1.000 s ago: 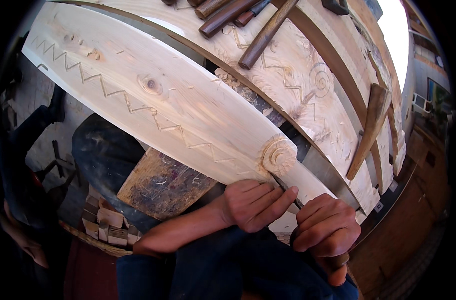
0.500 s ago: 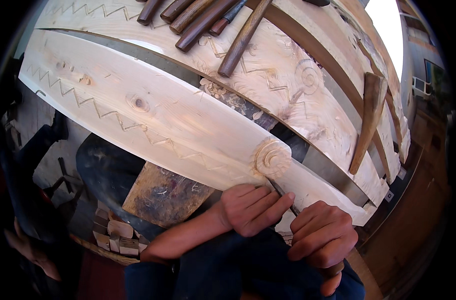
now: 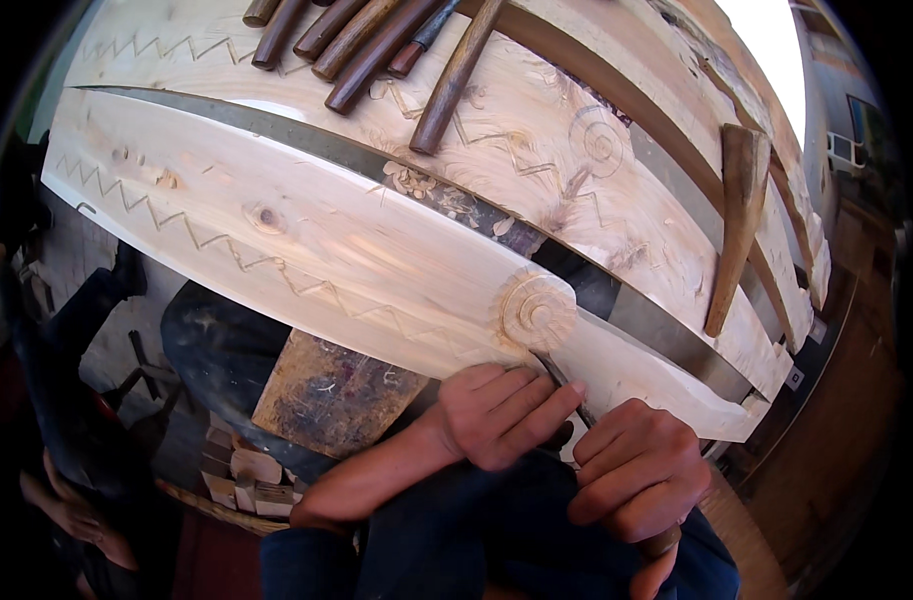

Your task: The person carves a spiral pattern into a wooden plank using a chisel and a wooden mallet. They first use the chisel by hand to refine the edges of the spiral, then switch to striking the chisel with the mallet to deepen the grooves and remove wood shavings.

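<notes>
A long pale wooden board (image 3: pixel 356 250) lies slantwise before me, with a zigzag line cut along it and a round spiral carving (image 3: pixel 536 312) near its right end. My right hand (image 3: pixel 641 468) is closed around the wooden handle of a carving chisel (image 3: pixel 553 370). Around the chisel's metal shank, my left hand (image 3: pixel 498 414) is curled, its knuckles at the board's near edge. The blade's tip meets the lower rim of the spiral carving. Fingers hide much of the shank, so the exact blade shape cannot be made out.
Several wooden-handled tools (image 3: pixel 456 80) lie on a second carved board (image 3: pixel 536 150) beyond. A wooden mallet (image 3: pixel 741 220) rests at the right. Wood shavings (image 3: pixel 426 188) fill the gap between boards. A stained wooden block (image 3: pixel 336 395) sits below; another person's hand (image 3: pixel 81 515) shows lower left.
The whole view has shifted a little, so the far tools appear further left. Both hands keep their grip on the chisel, and its tip stays at the carving's lower rim.
</notes>
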Demonstrator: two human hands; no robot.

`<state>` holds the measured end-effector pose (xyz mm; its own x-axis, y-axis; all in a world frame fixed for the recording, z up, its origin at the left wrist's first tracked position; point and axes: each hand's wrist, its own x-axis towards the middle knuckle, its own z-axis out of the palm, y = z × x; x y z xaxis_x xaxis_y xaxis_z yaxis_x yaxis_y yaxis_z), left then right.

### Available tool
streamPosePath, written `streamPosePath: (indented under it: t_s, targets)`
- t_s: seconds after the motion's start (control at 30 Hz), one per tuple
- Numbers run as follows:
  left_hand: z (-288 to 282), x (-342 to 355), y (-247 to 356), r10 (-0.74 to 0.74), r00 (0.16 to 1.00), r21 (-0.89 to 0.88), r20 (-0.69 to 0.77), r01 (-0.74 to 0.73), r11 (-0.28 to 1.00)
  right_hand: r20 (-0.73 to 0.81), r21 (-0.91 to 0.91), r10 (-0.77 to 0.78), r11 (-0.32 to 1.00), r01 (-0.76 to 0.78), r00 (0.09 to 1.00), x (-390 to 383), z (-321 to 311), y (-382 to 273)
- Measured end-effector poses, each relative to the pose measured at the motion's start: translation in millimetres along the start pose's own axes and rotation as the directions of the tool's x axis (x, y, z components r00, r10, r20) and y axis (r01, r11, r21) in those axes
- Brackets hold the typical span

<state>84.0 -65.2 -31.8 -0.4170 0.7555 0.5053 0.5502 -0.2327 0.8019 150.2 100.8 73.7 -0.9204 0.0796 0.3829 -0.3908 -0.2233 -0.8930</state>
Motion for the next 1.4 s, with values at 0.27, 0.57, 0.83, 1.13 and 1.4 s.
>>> streamPosePath:
  t_s: [0.27, 0.57, 0.83, 1.13, 1.4]
  targets:
    - [5.1, -3.2, -3.9, 0.028, 0.998, 0.016, -0.057, -0.027, 1.000, 0.051, -0.020, 0.021, 1.000, -0.020, 0.998, 0.5, -2.6, -0.4]
    - [6.9, -6.4, -4.2, 0.015, 0.997, 0.019, -0.070, -0.014, 1.000, 0.055, 0.007, 0.041, 0.999, -0.042, 0.998, 3.2, -3.1, 3.4]
    - [5.4, -6.4, -2.7, 0.006, 0.999, 0.024, -0.052, -0.005, 1.000, 0.050, -0.014, -0.050, 0.999, 0.051, 0.997, -6.9, -3.8, 10.5]
    - [12.4, -5.6, 0.7, -0.052, 0.991, 0.034, -0.120, 0.056, 0.998, 0.019, -0.008, 0.098, 0.995, -0.098, 0.995, 5.8, -4.9, 4.6]
    - [13.5, -3.7, -0.9, -0.036, 0.995, 0.075, -0.098, 0.044, 0.996, 0.093, 0.126, 0.048, 0.990, -0.060, 0.994, -4.3, -18.5, 6.4]
